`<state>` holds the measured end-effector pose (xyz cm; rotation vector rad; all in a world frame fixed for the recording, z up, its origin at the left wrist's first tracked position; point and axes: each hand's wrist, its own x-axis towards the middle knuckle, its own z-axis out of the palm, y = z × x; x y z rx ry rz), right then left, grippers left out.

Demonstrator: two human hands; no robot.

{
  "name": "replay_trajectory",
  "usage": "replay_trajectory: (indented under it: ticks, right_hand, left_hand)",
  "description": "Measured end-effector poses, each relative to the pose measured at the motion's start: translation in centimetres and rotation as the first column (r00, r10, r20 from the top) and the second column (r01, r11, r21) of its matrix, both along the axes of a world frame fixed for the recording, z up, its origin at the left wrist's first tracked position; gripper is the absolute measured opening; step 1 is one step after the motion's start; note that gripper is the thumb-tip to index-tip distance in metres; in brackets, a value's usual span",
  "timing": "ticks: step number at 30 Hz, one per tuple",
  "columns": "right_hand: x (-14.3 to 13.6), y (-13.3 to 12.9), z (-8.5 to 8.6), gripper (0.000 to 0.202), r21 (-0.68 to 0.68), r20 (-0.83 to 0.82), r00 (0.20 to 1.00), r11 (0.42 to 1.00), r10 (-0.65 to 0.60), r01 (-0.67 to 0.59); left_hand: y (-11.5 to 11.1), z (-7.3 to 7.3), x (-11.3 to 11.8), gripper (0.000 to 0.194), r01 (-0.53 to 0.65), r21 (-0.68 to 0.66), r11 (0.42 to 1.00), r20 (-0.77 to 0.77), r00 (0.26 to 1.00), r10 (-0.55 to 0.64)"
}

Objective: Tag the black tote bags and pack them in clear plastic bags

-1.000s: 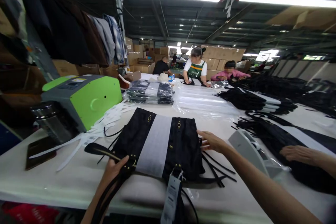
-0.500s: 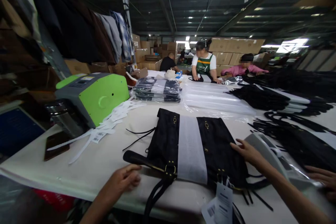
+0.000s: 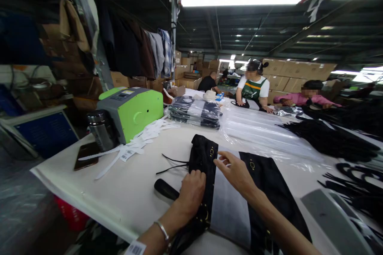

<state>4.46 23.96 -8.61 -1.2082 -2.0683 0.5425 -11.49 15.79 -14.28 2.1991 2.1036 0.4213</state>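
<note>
A black bag [image 3: 275,179] with brass-coloured buckles lies on the table in front of me, wrapped by a wide white band [image 3: 229,203]. My left hand [image 3: 193,191] is closed over the bag's left side, its fingers curled on the black material. Over the band's upper left part hovers or rests my right hand [image 3: 235,171], fingers bent but apart; contact is hard to judge. A dark strap end [image 3: 166,189] sticks out left of the bag, below thin black cords [image 3: 173,167]. By my left wrist shows a white barcode tag [image 3: 136,248].
To the left stand a green-and-grey machine [image 3: 140,113], a steel flask [image 3: 101,131], a phone [image 3: 86,156] and white paper strips [image 3: 140,139]. Behind the bag lie wrapped bags [image 3: 194,111] and clear plastic sheets [image 3: 260,131]. Several people work across the table.
My left hand has moved from the tabletop onto the bag's left side. My right hand has left the bag's right edge and come across to the band. The camera view has turned left.
</note>
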Motion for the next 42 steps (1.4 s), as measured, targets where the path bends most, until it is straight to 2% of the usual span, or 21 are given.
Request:
replay_trajectory:
  ticks: [4, 8, 11, 13, 15, 16, 18, 20, 22, 24, 26, 27, 28, 29, 30, 33, 34, 35, 37, 39, 42]
  right_hand:
    - [-4.8, 4.6, -0.2, 0.05, 0.045, 0.181, 0.978, 0.994, -0.108, 0.101]
    - [-9.1, 8.6, -0.5, 0.053, -0.015, 0.416, 0.895, 0.983, -0.159, 0.182]
    - [-11.0, 10.4, -1.1, 0.037, -0.072, 0.482, 0.863, 0.975, -0.148, 0.208]
    - [-11.5, 11.2, -1.4, 0.029, -0.076, 0.486, 0.861, 0.975, -0.146, 0.209]
    - [-11.2, 11.6, -1.4, 0.03, -0.055, 0.459, 0.874, 0.977, -0.159, 0.207]
    - [-10.9, 11.7, -1.4, 0.033, -0.041, 0.434, 0.885, 0.977, -0.17, 0.208]
    - [-10.0, 11.7, -1.0, 0.04, -0.011, 0.373, 0.908, 0.978, -0.189, 0.208]
    - [-8.8, 11.6, -0.6, 0.046, 0.0, 0.258, 0.947, 0.98, -0.193, 0.2]
    - [-7.8, 11.4, -0.2, 0.049, -0.028, 0.058, 0.982, 0.983, -0.18, 0.182]
    - [-7.0, 11.2, 0.2, 0.049, -0.068, -0.153, 0.972, 0.984, -0.176, 0.167]
    - [-6.4, 11.0, 0.4, 0.051, -0.093, -0.268, 0.945, 0.981, -0.187, 0.167]
    - [-6.3, 11.0, 0.4, 0.052, -0.094, -0.294, 0.936, 0.98, -0.195, 0.175]
    - [-6.2, 10.9, 0.4, 0.053, -0.091, -0.311, 0.928, 0.978, -0.207, 0.188]
    - [-6.1, 10.9, 0.4, 0.054, -0.086, -0.317, 0.922, 0.975, -0.221, 0.204]
    - [-6.2, 11.0, 0.4, 0.054, -0.085, -0.316, 0.919, 0.972, -0.237, 0.221]
    - [-6.9, 11.2, 0.0, 0.054, -0.135, -0.297, 0.916, 0.962, -0.269, 0.238]
    - [-7.3, 11.2, -0.2, 0.057, -0.188, -0.293, 0.922, 0.961, -0.254, 0.205]
    - [-7.8, 11.1, -0.4, 0.063, -0.26, -0.301, 0.927, 0.955, -0.223, 0.145]
    - [-8.5, 10.7, -1.0, 0.078, -0.416, -0.355, 0.926, 0.909, -0.133, -0.029]
    - [-8.7, 9.9, -1.9, 0.082, -0.508, -0.413, 0.909, 0.844, -0.066, -0.17]
    - [-7.5, 8.6, -3.7, 0.058, -0.49, -0.401, 0.915, 0.854, -0.04, -0.177]
  left_hand:
    - [-0.3, -0.6, 1.8, 0.033, 0.094, 0.006, 0.996, -0.047, 0.994, -0.094]
    - [-0.2, 0.6, 0.8, 0.028, 0.193, -0.079, 0.978, -0.009, 0.981, -0.194]
    - [0.8, 1.8, -2.4, 0.017, 0.228, -0.095, 0.969, 0.216, 0.955, -0.203]
    - [2.1, 2.1, -5.5, 0.018, 0.09, -0.051, 0.995, 0.338, 0.939, -0.067]
    - [3.6, 1.5, -8.7, 0.025, -0.102, -0.026, 0.994, 0.333, 0.937, 0.105]
    - [4.3, 1.0, -10.0, 0.024, -0.141, -0.066, 0.988, 0.302, 0.941, 0.155]
    - [5.5, -0.3, -11.6, 0.023, -0.123, -0.179, 0.976, 0.272, 0.947, 0.169]
    - [6.4, -1.2, -11.9, 0.026, 0.005, -0.24, 0.971, 0.374, 0.923, 0.088]
    - [7.0, -1.6, -10.9, 0.028, 0.179, -0.219, 0.959, 0.604, 0.797, -0.01]
    - [7.5, -1.7, -9.4, 0.033, 0.326, -0.194, 0.925, 0.85, 0.527, -0.007]
    - [7.8, -1.6, -7.8, 0.042, 0.405, -0.181, 0.896, 0.97, 0.226, 0.093]
    - [7.9, -1.5, -7.2, 0.043, 0.408, -0.177, 0.896, 0.983, 0.118, 0.141]
    - [7.9, -1.4, -6.8, 0.041, 0.376, -0.164, 0.912, 0.986, 0.058, 0.154]
    - [7.9, -1.3, -6.5, 0.037, 0.311, -0.144, 0.94, 0.989, 0.062, 0.131]
    - [7.8, -1.3, -6.5, 0.033, 0.217, -0.119, 0.969, 0.986, 0.14, 0.09]
    - [7.4, -1.2, -7.4, 0.037, -0.053, -0.029, 0.998, 0.799, 0.599, 0.055]
    - [7.2, -1.3, -8.0, 0.038, -0.098, -0.032, 0.995, 0.7, 0.708, 0.092]
    - [7.0, -1.5, -8.8, 0.037, -0.131, -0.051, 0.99, 0.627, 0.768, 0.134]
    - [6.4, -2.0, -10.4, 0.031, -0.167, -0.087, 0.982, 0.579, 0.794, 0.187]
    - [5.7, -2.0, -12.2, 0.031, -0.186, -0.081, 0.979, 0.588, 0.784, 0.197]
    - [4.7, -0.4, -14.0, 0.023, -0.215, 0.049, 0.975, 0.525, 0.836, 0.158]
